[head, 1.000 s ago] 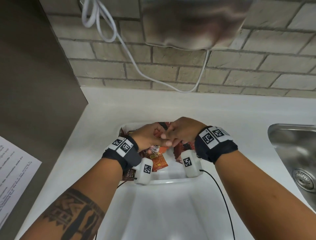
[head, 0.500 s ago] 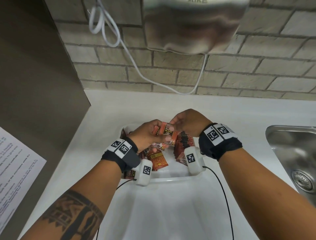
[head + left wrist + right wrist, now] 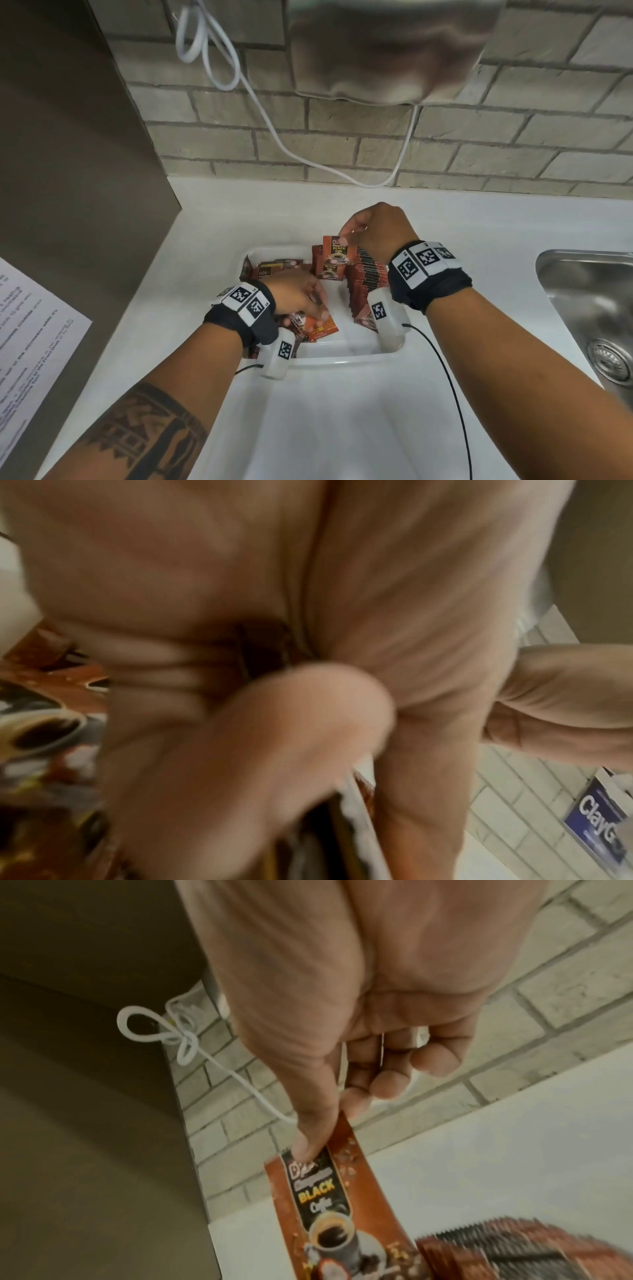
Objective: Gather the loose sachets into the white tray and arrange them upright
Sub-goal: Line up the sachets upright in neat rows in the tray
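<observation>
Head view: we are pinching a sachet (image 3: 335, 257) by its top edge with our right hand (image 3: 376, 228) at the white tray (image 3: 342, 359)'s 12 o'clock; our left hand (image 3: 298, 296) is fingering loose ones at 8 o'clock. Light, floppy, slick foil probably; grip the sealed edge.

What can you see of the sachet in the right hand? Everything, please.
The sachet is a flat, glossy brown-orange packet with a black panel reading "BLACK", above a picture of a cup of dark coffee. The right hand pinches its top edge between thumb and fingertip, so it hangs upright, printed face toward the camera. It sits over the far part of the white tray, at the far end of the row of upright sachets. Whether its bottom edge touches anything cannot be told.
</observation>
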`<state>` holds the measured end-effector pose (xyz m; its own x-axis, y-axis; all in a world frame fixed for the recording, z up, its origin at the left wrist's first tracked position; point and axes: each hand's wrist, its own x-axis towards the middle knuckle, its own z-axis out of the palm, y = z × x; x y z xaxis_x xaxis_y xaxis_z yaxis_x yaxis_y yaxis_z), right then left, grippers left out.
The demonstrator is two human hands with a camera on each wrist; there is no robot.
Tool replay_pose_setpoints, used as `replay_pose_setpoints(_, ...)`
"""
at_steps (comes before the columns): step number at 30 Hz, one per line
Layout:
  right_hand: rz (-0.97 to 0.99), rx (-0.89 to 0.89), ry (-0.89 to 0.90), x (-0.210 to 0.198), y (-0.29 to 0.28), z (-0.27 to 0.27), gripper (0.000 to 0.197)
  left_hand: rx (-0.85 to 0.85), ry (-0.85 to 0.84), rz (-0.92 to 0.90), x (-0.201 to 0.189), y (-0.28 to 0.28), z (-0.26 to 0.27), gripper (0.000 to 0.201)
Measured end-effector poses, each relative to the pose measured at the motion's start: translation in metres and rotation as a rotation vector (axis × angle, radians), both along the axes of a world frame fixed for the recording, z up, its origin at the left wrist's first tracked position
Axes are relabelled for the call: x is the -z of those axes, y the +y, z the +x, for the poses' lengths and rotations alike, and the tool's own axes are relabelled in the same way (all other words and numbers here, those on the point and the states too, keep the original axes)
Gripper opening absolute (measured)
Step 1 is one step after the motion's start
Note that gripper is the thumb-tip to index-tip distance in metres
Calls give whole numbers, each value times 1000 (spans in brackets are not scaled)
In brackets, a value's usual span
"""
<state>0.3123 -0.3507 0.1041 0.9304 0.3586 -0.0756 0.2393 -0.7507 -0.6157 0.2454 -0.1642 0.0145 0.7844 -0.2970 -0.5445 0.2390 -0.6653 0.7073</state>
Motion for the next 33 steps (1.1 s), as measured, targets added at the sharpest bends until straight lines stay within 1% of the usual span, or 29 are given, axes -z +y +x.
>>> replay_pose_setpoints(2,-67,4,35,12,7,3,12,-8,39,3,-1,-5,3,32)
replay_pose_setpoints(3,-102,5,46,18,10,4,17,-15,44,6,0,-7,5,35)
replay_pose_setpoints(6,-207,-19,91,33,19,8,23,-40,27,30,4,-14,12,53)
replay_pose_setpoints(8,-258,-31,110,43,23,10,27,-43,19,41,5,-17,16,60)
replay_pose_setpoints(14,-308,-6,121,56,26,15,30,-6,21,119,10,-20,28,78)
replay_pose_setpoints(17,-311,-7,122,58,26,18,32,-28,41,122,9,-23,33,73)
replay_pose_setpoints(21,-299,12,135,59,27,21,29,25,39,165,7,-26,37,72)
replay_pose_setpoints(25,-257,30,132,58,24,23,26,15,55,137,6,-26,37,71)
replay_pose_setpoints(29,-221,29,139,54,20,22,23,21,52,104,4,-25,35,63)
replay_pose_setpoints(33,-186,31,105,48,16,20,24,1,27,86,3,-24,32,59)
